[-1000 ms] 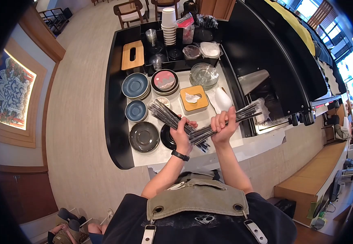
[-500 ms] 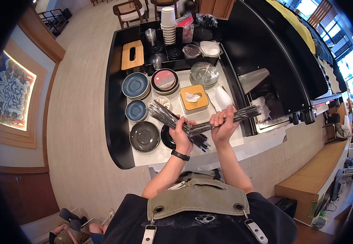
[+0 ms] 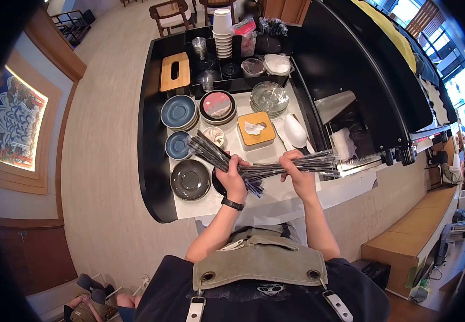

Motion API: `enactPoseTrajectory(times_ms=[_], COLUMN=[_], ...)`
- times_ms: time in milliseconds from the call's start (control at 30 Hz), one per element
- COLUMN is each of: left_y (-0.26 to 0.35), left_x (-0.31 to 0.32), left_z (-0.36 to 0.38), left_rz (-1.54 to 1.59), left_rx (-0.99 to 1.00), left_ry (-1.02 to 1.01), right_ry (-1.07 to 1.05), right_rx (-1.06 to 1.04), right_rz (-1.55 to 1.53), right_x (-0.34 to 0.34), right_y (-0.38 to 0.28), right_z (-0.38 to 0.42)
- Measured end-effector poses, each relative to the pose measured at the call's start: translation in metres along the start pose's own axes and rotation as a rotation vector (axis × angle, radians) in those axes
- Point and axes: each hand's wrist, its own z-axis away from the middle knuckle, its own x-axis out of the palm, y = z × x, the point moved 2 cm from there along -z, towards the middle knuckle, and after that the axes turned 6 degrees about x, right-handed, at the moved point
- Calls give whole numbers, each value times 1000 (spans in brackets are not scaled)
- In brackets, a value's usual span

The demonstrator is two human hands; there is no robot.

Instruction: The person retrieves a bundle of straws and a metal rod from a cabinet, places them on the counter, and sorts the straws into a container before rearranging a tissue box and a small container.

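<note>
My left hand [image 3: 232,180] is closed around a bundle of black straws [image 3: 208,151] in clear wrappers. That bundle slants from upper left down to lower right, its lower ends poking out beneath the hand. My right hand [image 3: 299,175] grips a second bundle of wrapped straws [image 3: 318,162], which lies nearly level and reaches left to touch the first bundle near my left fingers. Both bundles are held above the white counter [image 3: 275,201]. Behind them stand a yellow-topped tissue box [image 3: 247,140] and a small white cup [image 3: 215,137]; a dark saucer is partly hidden below my left hand.
Blue saucers [image 3: 179,111], a dark grey plate [image 3: 190,180] and stacked clear plates [image 3: 269,98] sit on the counter. Paper cups [image 3: 222,32] and lids fill the black organizer behind. A black machine [image 3: 361,64] borders the right side.
My left hand has shifted slightly left with its bundle. The right hand has moved a little right and down, and its bundle now lies flatter, with the far end lower.
</note>
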Motion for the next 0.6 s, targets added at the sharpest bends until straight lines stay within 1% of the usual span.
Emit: enactPoseTrajectory(times_ms=[100,133,233,267,367,400,500,533,600], left_y=[-3,5,15,19,30,30,31,32,32], left_x=[-5,-4,-12,-14,-14,-16,-20,-21,-19], left_z=[-3,-3,-9,-10,-5,-4,3,5,12], left_rz=[-90,-111,-135,-159,-172,-172,-157,-185,-167], left_rx=[59,97,172,191,203,208,215,195,130], left_ry=[-32,-19,-14,-18,-64,-76,-120,-154,-204], right_ry=[75,97,138,190,129,186,266,269,275], right_rx=[-84,-129,-47,-126,-201,-165,-462,-539,-501], right_rz=[52,139,421,531,680,588,886,894,932], right_x=[-13,-19,-29,-22,-20,-13,-24,-20,-18], right_y=[-15,-22,-29,-32,-9,-4,37,35,30], right_z=[3,1,-10,-13,-32,-32,-44,-44,-44])
